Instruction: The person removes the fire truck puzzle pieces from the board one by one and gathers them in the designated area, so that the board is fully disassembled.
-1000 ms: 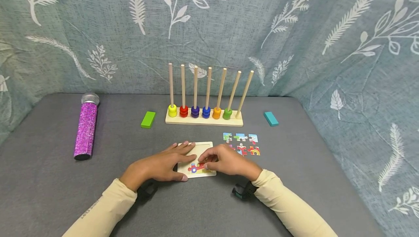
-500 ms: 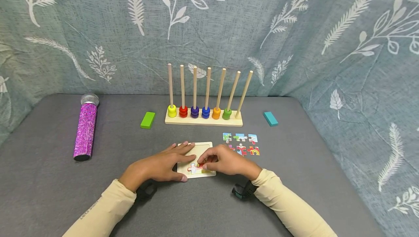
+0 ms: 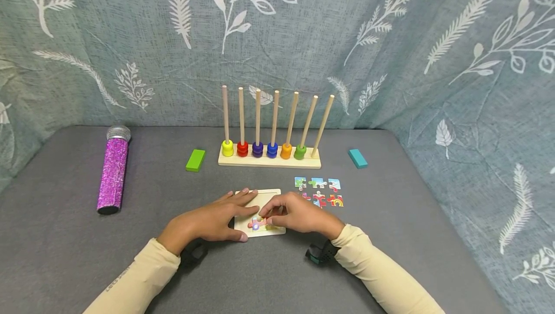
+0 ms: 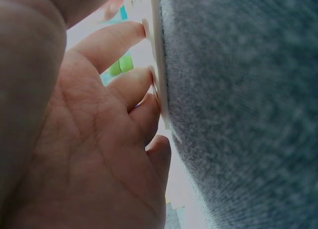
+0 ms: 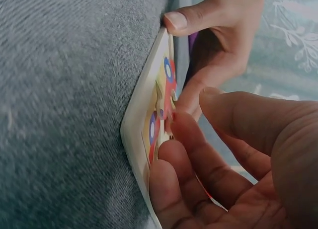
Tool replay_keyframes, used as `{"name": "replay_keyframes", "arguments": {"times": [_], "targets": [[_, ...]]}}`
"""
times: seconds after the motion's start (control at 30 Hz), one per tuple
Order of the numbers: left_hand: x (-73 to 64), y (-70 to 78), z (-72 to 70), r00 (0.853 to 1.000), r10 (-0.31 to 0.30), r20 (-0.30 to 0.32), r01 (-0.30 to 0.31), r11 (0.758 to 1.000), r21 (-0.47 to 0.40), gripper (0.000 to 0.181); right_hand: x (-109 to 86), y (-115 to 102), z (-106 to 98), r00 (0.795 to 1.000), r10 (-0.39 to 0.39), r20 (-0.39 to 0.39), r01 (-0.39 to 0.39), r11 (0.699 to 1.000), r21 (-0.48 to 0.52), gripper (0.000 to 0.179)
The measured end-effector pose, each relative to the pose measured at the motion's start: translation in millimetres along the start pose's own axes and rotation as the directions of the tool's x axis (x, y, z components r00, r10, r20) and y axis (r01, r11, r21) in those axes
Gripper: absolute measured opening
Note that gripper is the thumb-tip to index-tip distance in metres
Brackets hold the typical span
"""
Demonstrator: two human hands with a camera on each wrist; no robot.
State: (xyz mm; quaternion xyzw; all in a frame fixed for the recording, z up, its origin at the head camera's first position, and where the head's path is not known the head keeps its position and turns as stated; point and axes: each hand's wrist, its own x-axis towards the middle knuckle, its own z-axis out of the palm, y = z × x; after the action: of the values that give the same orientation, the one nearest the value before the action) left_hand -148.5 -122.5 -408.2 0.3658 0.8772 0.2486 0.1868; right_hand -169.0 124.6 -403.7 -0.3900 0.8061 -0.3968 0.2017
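My left hand (image 3: 217,217) lies over the left side of a light wooden puzzle board (image 3: 270,196), its fingers spread and its thumb at the near edge. Curled above the board's lower right part, my right hand (image 3: 299,212) has thumb and index finger close together at a small red and yellow puzzle piece (image 3: 263,219), mostly covered. Beside it, a piece with a blue wheel (image 3: 256,226) lies inside the frame. In the right wrist view, pieces with two blue wheels (image 5: 152,128) show along the board's near edge, right by my right fingertips (image 5: 166,174).
Several loose puzzle pieces (image 3: 318,182) lie in two rows right of the board. Behind stands a wooden peg stand (image 3: 269,161) with coloured beads, between a green block (image 3: 195,160) and a teal block (image 3: 358,158). A purple glittery microphone (image 3: 113,174) lies far left.
My right thumb and fingertips have shifted slightly left over the board with the red and yellow piece. My left hand has stayed in place on the board.
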Motion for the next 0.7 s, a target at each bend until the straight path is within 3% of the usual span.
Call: {"name": "replay_keyframes", "arguments": {"times": [0.43, 0.7], "targets": [[-0.6, -2.2, 1.6, 1.000, 0.013, -0.014, -0.013, 1.000, -0.019, 0.068, 6.1, -1.7, 4.6, 1.000, -0.011, -0.016, 0.012, 1.000, 0.022, 0.016], [-0.9, -2.0, 1.3, 1.000, 0.026, -0.017, -0.026, 1.000, -0.004, 0.067, 9.9, -1.8, 6.8, 0.999, -0.044, 0.013, 0.045, 0.998, -0.034, 0.013]]}}
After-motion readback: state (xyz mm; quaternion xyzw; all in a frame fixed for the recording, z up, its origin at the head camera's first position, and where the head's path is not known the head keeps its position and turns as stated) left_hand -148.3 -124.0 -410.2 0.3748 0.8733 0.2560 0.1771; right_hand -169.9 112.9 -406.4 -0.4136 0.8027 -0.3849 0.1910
